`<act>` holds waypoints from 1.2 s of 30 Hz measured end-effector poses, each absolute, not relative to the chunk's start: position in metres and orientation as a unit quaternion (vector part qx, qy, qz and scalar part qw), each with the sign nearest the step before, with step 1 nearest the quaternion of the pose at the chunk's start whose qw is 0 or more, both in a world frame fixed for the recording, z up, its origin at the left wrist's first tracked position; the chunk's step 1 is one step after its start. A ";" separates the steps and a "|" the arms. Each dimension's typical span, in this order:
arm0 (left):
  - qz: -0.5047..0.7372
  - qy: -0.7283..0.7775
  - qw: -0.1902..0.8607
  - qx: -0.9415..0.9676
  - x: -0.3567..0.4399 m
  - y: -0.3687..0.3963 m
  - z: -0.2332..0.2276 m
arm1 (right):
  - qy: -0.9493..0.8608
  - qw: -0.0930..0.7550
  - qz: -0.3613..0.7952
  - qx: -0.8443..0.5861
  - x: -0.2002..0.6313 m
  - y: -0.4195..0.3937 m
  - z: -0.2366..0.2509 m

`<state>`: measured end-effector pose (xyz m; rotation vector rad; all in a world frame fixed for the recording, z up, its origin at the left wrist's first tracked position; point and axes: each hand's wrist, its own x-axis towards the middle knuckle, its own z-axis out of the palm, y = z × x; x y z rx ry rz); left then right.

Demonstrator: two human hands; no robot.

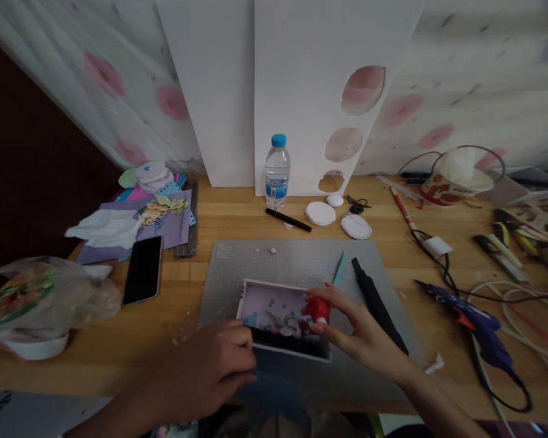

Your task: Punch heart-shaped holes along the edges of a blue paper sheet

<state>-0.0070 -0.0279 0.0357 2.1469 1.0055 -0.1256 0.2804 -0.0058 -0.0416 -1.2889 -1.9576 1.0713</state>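
Right hand [365,334] pinches a small red piece [318,308] at the 3 o'clock edge of the shallow box [281,316]; left hand [214,368], curled, steadies 7 o'clock. The piece looks light and fiddly, so fingertips only

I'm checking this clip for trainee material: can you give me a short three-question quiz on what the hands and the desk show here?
1. True or false: the right hand pinches a small red piece at the shallow box.
2. Which thing stands upright at the back of the desk? A. water bottle B. blue glue gun C. black phone
3. What does the box rest on?

Key
1. True; the left hand rests at the box's near left corner.
2. A; the glue gun and phone lie flat.
3. The grey cutting mat.
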 end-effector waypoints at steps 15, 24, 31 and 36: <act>0.170 0.448 0.414 0.774 -0.050 -0.054 -0.029 | -0.629 0.487 0.385 -0.468 0.270 -0.049 -0.050; 0.282 0.433 0.361 0.776 -0.052 -0.044 -0.025 | -0.642 0.528 0.354 -0.429 0.250 -0.019 -0.037; 0.283 0.539 0.447 0.655 -0.045 -0.034 -0.040 | -0.599 0.466 0.442 -0.479 0.245 -0.011 -0.061; 0.294 0.595 0.426 0.615 -0.047 -0.013 -0.039 | -0.584 0.468 0.451 -0.486 0.244 -0.003 -0.068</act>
